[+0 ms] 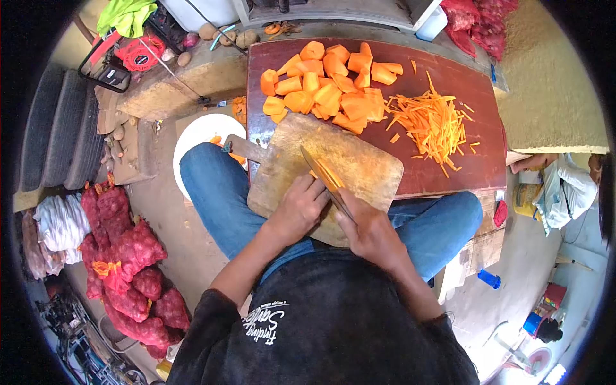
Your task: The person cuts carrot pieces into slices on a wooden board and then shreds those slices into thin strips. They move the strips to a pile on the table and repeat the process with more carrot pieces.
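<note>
A wooden cutting board (366, 168) lies across my lap and over the table's near edge, its handle pointing left. My right hand (371, 226) grips a knife (312, 162), with the blade pointing up and left over the board. Carrot slices (330, 174) lie against the blade's right side, and a bit of orange shows on its left. My left hand (301, 204) is curled beside the blade, its fingertips pressed on the carrot there; the fingers hide most of what they hold.
On the red-brown table (443, 168) sit a heap of peeled carrot chunks (328, 95) and a pile of carrot strips (433, 125). A white basin (192, 138) stands left of my knee. Red mesh sacks (131, 276) lie lower left. Another person's sleeve (568, 191) shows at right.
</note>
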### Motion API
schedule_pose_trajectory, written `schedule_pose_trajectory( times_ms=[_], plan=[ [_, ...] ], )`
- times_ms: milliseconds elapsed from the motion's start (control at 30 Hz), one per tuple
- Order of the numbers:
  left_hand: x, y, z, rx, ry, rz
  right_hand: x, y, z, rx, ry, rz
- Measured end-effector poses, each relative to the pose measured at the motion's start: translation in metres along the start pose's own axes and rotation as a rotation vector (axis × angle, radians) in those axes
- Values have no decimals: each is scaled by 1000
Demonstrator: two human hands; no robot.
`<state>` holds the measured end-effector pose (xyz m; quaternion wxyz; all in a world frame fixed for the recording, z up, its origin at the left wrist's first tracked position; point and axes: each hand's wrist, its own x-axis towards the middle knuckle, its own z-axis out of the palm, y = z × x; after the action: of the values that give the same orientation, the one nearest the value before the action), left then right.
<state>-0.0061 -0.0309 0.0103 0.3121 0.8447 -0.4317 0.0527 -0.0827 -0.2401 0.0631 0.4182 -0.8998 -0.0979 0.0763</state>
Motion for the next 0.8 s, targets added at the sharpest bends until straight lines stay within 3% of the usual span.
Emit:
schedule_pose_trajectory(
  times_ms=[233,400,500,600,800],
  plan=[
    [-1,-5,3,-6,42,33,-34,-14,-14,94,-14,104],
    [-4,-5,3,-15,30,36,7,-2,-3,54,-8,23],
    [-5,-11,3,-31,-7,29,-24,-15,-18,46,-3,19],
    [-5,-7,3,-31,22,30,-22,-15,-12,116,7,91],
    [-4,-8,1,-14,32,62,-11,-13,-11,67,-19,34]
  ],
)
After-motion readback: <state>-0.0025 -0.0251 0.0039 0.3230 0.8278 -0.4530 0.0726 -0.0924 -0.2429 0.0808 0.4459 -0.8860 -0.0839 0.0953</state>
